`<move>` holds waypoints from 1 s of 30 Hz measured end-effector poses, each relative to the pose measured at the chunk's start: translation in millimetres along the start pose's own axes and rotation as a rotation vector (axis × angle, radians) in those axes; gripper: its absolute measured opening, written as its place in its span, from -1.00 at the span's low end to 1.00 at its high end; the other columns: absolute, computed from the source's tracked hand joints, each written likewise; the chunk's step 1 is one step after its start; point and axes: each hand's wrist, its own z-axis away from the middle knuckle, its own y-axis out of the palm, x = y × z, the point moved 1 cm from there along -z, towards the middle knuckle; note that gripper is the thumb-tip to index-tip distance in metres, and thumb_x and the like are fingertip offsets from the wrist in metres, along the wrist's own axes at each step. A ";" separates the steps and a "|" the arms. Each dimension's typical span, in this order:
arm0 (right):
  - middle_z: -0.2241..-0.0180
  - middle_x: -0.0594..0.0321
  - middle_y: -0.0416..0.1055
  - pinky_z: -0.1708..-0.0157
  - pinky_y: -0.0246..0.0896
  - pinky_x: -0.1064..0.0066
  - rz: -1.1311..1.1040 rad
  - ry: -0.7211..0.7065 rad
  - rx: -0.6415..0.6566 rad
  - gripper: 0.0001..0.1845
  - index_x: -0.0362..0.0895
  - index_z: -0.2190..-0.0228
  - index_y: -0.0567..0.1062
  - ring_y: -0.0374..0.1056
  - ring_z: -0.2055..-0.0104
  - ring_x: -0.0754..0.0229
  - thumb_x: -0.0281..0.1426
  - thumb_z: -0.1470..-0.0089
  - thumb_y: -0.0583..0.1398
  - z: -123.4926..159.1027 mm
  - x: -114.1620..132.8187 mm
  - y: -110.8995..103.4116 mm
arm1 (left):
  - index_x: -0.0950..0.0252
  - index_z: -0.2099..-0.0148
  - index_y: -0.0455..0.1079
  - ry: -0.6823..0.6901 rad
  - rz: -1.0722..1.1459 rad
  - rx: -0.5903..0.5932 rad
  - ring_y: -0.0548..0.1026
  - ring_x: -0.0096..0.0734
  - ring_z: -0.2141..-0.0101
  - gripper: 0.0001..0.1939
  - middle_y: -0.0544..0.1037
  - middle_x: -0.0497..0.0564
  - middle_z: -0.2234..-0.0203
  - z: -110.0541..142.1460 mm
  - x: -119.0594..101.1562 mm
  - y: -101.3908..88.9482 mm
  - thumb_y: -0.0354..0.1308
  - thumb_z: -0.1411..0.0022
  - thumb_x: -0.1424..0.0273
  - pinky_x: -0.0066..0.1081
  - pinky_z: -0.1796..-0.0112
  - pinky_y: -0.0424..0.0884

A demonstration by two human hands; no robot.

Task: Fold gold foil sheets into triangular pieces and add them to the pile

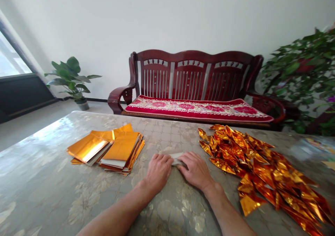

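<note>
On the table in front of me, a sheet of paper [177, 158] shows its pale grey-white side and is partly folded. My left hand [160, 170] grips its left end, fingers curled over it. At the right end my right hand [195, 169] holds it between thumb and fingers. Both hands hide much of the sheet. To the left lie stacks of flat gold foil paper [120, 147], their pale backs showing at the edges. Off to the right spreads a heap of folded gold foil pieces [235, 149], pointed and shiny.
A patterned cover lies over the table [86, 194]. Beyond its far edge stands a dark red wooden bench [183, 60] with a red floral cushion [199, 110]. Potted plants [74, 75] flank it. Clear plastic packaging [311, 150] rests at the table's right side.
</note>
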 end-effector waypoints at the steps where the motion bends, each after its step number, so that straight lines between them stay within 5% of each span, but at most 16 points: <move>1: 0.19 0.22 0.47 0.10 0.11 0.29 -0.031 0.002 -0.003 -0.77 -0.03 0.17 0.49 0.31 0.10 0.09 -0.43 -0.09 0.19 0.6 -0.3 -1.4 | 0.18 0.05 0.42 0.001 0.014 -0.001 0.46 -0.23 0.11 -0.76 0.55 0.00 0.14 -0.8 2.7 0.3 0.02 -0.30 0.49 -0.21 0.08 0.25; 12: 0.13 0.23 0.46 -0.02 0.11 0.30 -0.192 0.041 0.021 -0.32 -0.05 0.09 0.46 0.29 0.04 0.12 -0.66 0.33 0.05 3.8 -16.6 -0.1 | 0.20 0.14 0.45 -0.053 0.094 -0.033 0.50 -0.26 0.18 -0.83 0.60 0.00 0.23 -1.8 12.1 -1.7 0.09 -0.26 0.49 -0.23 0.01 0.24; 19: 0.23 0.24 0.50 0.07 0.17 0.30 -0.259 0.035 -0.015 -0.83 -0.03 0.25 0.52 0.32 0.13 0.13 -0.42 -0.17 0.12 2.9 -22.2 1.7 | 0.22 0.23 0.42 -0.001 0.125 -0.075 0.53 -0.35 0.23 -0.74 0.60 -0.02 0.30 -1.4 13.6 -0.9 -0.09 -0.42 0.41 -0.26 -0.02 0.25; 25: 0.39 0.26 0.46 0.25 0.16 0.39 -0.191 0.168 -0.055 -0.67 -0.05 0.41 0.51 0.35 0.26 0.17 -0.24 -0.30 0.05 2.3 -24.9 6.2 | 0.19 0.21 0.46 -0.001 0.201 -0.100 0.54 -0.38 0.25 -0.77 0.61 -0.06 0.34 -1.8 15.8 0.2 -0.03 -0.39 0.42 -0.24 -0.08 0.20; 30: 0.36 0.29 0.48 0.25 0.13 0.41 -0.144 0.202 -0.090 -0.70 -0.03 0.37 0.53 0.37 0.23 0.17 -0.25 -0.29 0.06 -1.8 -22.8 12.0 | 0.20 0.24 0.50 -0.066 0.173 -0.097 0.52 -0.32 0.27 -0.76 0.62 -0.03 0.37 -4.7 12.2 -3.9 -0.01 -0.36 0.42 -0.29 0.11 0.27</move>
